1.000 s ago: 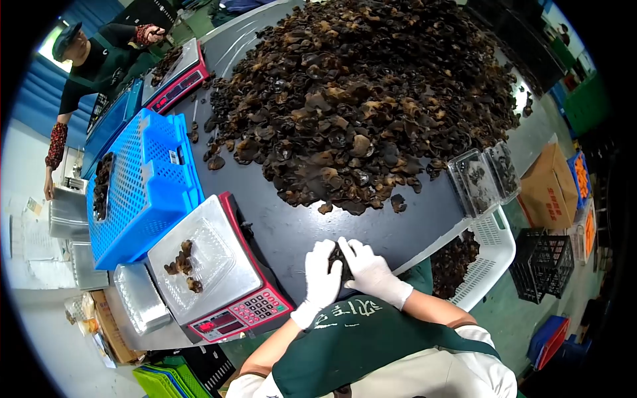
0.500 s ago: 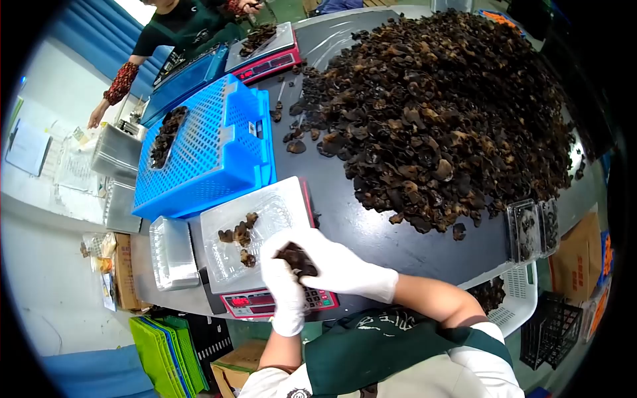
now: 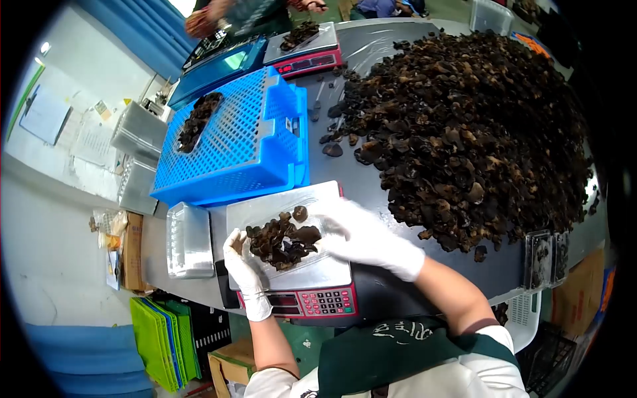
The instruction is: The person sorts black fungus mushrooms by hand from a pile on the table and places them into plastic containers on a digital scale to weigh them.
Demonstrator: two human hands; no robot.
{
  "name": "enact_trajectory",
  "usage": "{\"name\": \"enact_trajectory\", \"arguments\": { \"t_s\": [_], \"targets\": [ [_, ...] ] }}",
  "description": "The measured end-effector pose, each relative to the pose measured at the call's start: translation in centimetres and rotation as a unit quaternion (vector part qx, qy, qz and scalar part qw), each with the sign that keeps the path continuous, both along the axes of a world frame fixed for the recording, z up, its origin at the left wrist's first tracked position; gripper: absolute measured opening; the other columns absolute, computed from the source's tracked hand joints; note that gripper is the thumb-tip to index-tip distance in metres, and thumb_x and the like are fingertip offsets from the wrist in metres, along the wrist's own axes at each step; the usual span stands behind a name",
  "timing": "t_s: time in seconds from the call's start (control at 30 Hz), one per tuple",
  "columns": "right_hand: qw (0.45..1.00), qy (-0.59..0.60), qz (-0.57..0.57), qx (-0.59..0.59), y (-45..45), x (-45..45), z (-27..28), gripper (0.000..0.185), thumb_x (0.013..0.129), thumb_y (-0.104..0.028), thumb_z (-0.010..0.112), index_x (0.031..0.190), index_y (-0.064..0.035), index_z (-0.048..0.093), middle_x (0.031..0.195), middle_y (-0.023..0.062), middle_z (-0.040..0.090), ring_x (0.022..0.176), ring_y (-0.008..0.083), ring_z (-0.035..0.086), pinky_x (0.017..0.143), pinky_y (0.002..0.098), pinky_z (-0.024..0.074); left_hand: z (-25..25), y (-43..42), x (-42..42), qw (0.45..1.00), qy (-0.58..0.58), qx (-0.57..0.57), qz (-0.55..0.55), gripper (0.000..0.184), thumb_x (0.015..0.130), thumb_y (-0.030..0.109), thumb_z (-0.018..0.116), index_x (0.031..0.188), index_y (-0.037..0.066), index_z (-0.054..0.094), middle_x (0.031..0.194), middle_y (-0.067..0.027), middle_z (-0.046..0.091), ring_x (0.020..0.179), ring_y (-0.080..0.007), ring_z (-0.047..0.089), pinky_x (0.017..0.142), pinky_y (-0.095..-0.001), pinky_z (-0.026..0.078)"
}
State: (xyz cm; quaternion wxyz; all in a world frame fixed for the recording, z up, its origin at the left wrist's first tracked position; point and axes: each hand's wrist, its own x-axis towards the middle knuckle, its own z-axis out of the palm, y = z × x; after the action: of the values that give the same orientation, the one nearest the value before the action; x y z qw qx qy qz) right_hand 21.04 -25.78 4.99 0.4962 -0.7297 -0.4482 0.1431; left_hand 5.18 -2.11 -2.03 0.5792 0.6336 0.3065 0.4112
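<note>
Head view: both gloved hands are apart at the near scale (image 3: pixel 322 278), one on each side of a cluster of dark, curled pieces (image 3: pixel 282 244). The cluster lies on the scale's plate, apparently in a clear tray (image 3: pixel 255 219), with a small round piece (image 3: pixel 300 213) at its far edge. The left hand (image 3: pixel 244 268) is at the left of the plate, fingers loosely bent, nothing seen in its grasp. The right hand (image 3: pixel 365 239) reaches in from the right, thumb parted from the fingers and nothing visible between them; I cannot tell whether either hand touches the cluster.

The step in hand looks like setting the pieces down on the scale and letting go. From here, any move calls for light fingertips, keeping loose pieces within the tray, and for hands lifted clear of the plate if the reading is to be true. The display (image 3: pixel 285 302) is not legible.

Right of the scale and beyond it lies the large heap (image 3: pixel 484 152) of similar pieces. A blue crate (image 3: pixel 279 156) is just beyond the scale, a stack of clear containers (image 3: pixel 196 245) just left of it. Past the crate, a co-worker's sleeve (image 3: pixel 201 24) shows.
</note>
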Motion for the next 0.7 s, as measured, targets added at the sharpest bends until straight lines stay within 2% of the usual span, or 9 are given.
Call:
{"name": "enact_trajectory", "arguments": {
  "t_s": [0.07, 0.2, 0.27, 0.33, 0.43, 0.5, 0.53, 0.57, 0.7],
  "targets": [
    [0.993, -0.024, -0.08, 0.079, -3.7, 1.8, -1.1, 0.042, 0.077, -0.014, 0.068, 0.118, -0.0086, 0.059, 0.115, 0.0123, 0.062, 0.104, 0.0308, 0.059, 0.093, 0.0399, 0.0475, 0.2, 0.0, -0.7, 1.0, -0.013, 0.008, 0.02, 0.044, 0.104, 0.034, 0.035, 0.123, 0.0, 0.054, 0.113, -0.0124, 0.06, 0.106, -0.0219, 0.058, 0.098, -0.0376, 0.045],
    [0.938, -0.02, -0.345, 0.036, -12.4, 4.2, -5.1, 0.028, 0.079, -0.009, 0.066, 0.107, -0.0056, 0.063, 0.111, 0.0098, 0.063, 0.104, 0.0279, 0.059, 0.094, 0.0397, 0.0455, 0.9, 0.7, -2.1, 0.995, 0.006, 0.08, 0.058, 0.043, 0.104, 0.033, 0.035, 0.123, 0.0, 0.055, 0.113, -0.0131, 0.061, 0.105, -0.0219, 0.059, 0.098, -0.0378, 0.045],
    [0.88, -0.185, -0.435, -0.038, -17.0, 4.8, -8.3, 0.032, 0.079, -0.007, 0.066, 0.111, -0.005, 0.062, 0.118, 0.0108, 0.059, 0.112, 0.0292, 0.053, 0.1, 0.0397, 0.0408, 1.3, 0.3, -2.7, 0.994, -0.015, 0.076, 0.071, 0.043, 0.103, 0.033, 0.037, 0.122, -0.001, 0.055, 0.114, -0.0132, 0.061, 0.106, -0.0224, 0.058, 0.098, -0.038, 0.044],
    [0.822, -0.192, -0.523, -0.113, -19.3, 3.7, -10.7, 0.041, 0.08, -0.008, 0.066, 0.12, -0.0054, 0.058, 0.126, 0.0153, 0.053, 0.12, 0.0327, 0.046, 0.104, 0.0419, 0.0362, 1.7, -1.2, -2.8, 0.982, -0.079, 0.172, 0.013, 0.045, 0.101, 0.035, 0.042, 0.119, -0.003, 0.055, 0.117, -0.014, 0.059, 0.107, -0.0235, 0.058, 0.098, -0.0374, 0.044],
    [0.817, -0.256, -0.476, -0.202, -20.3, 0.9, -13.5, 0.056, 0.074, -0.018, 0.066, 0.127, -0.0031, 0.052, 0.131, 0.023, 0.046, 0.119, 0.0412, 0.042, 0.099, 0.0493, 0.0349, 2.3, -4.3, -2.4, 0.978, -0.065, 0.199, 0.0, 0.045, 0.103, 0.036, 0.037, 0.115, -0.003, 0.056, 0.114, -0.0139, 0.059, 0.103, -0.0227, 0.059, 0.095, -0.037, 0.046],
    [0.843, -0.251, -0.394, -0.267, -18.8, -2.3, -12.2, 0.053, 0.069, -0.023, 0.066, 0.119, -0.0086, 0.057, 0.127, 0.0203, 0.048, 0.118, 0.0401, 0.042, 0.094, 0.0525, 0.0341, 3.8, -7.7, -0.9, 0.978, -0.059, 0.196, -0.046, 0.047, 0.104, 0.037, 0.033, 0.111, -0.003, 0.057, 0.11, -0.0143, 0.059, 0.099, -0.0229, 0.059, 0.092, -0.0365, 0.046],
    [0.876, -0.162, -0.336, -0.305, -18.3, -3.6, -10.6, 0.05, 0.067, -0.024, 0.068, 0.114, -0.0114, 0.06, 0.127, 0.0175, 0.048, 0.118, 0.0401, 0.042, 0.095, 0.0546, 0.0334, 4.1, -9.2, -0.4, 0.972, -0.059, 0.213, -0.085, 0.048, 0.104, 0.037, 0.032, 0.11, -0.004, 0.057, 0.108, -0.0145, 0.059, 0.098, -0.0231, 0.059, 0.092, -0.0362, 0.046],
    [0.871, -0.269, -0.329, -0.246, -18.5, -5.6, -12.2, 0.047, 0.067, -0.025, 0.069, 0.112, -0.014, 0.061, 0.126, 0.0156, 0.049, 0.117, 0.0401, 0.042, 0.097, 0.0565, 0.0326, 4.5, -11.3, 0.5, 0.971, -0.071, 0.188, -0.128, 0.05, 0.104, 0.039, 0.032, 0.107, -0.003, 0.058, 0.106, -0.0148, 0.059, 0.098, -0.0237, 0.058, 0.091, -0.0358, 0.046],
    [0.929, -0.23, -0.214, -0.194, -19.4, -10.0, -13.4, 0.043, 0.064, -0.02, 0.074, 0.107, -0.0202, 0.067, 0.124, 0.0059, 0.055, 0.119, 0.0347, 0.045, 0.102, 0.0561, 0.0324, 4.6, -17.7, 2.9, 0.913, 0.095, 0.201, -0.342, 0.028, 0.093, 0.021, 0.055, 0.114, 0.003, 0.06, 0.117, -0.0161, 0.055, 0.111, -0.0299, 0.053, 0.1, -0.0391, 0.041]
  ]
}}
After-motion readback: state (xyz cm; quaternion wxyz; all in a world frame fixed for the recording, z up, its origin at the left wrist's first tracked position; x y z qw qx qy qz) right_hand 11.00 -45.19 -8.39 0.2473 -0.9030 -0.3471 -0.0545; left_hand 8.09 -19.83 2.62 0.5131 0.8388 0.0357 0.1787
